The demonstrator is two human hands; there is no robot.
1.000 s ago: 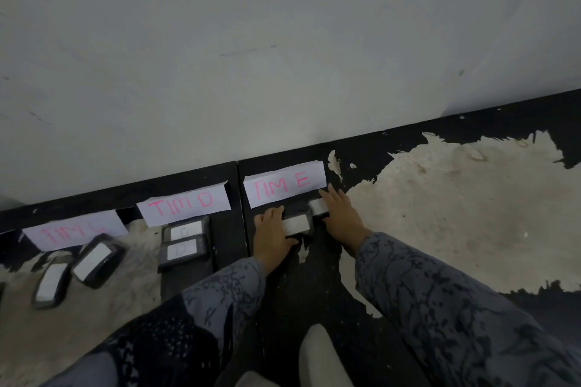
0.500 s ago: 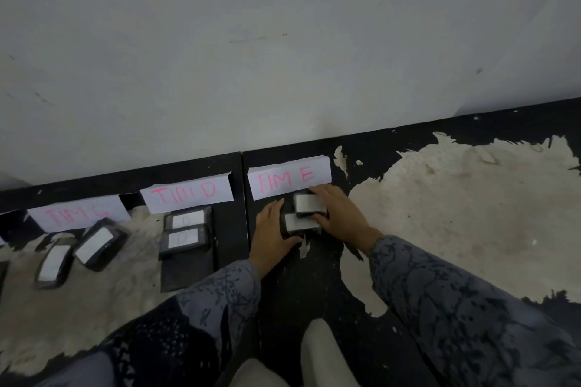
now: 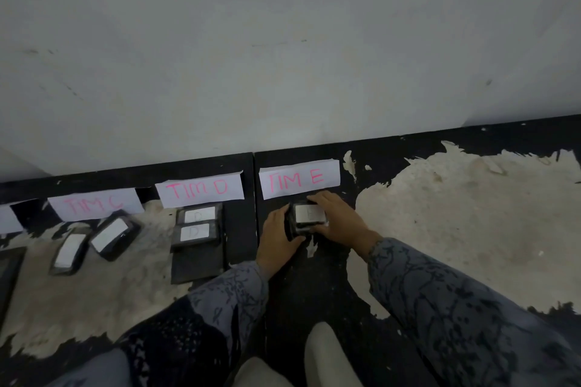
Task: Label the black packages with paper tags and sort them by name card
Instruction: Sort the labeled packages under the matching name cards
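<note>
Both your hands are on the package stack just below the TIM E card, on the black floor strip by the wall. Your left hand has its grip curled round the stack's left side; your right hand wraps the right side and far edge. The top package shows its white tag, faintly marked. These look small, light and rigid, likely in slick wrap, so the upper one could slide. Hold by the long edges, off the tag, and square the pile under the card.
</note>
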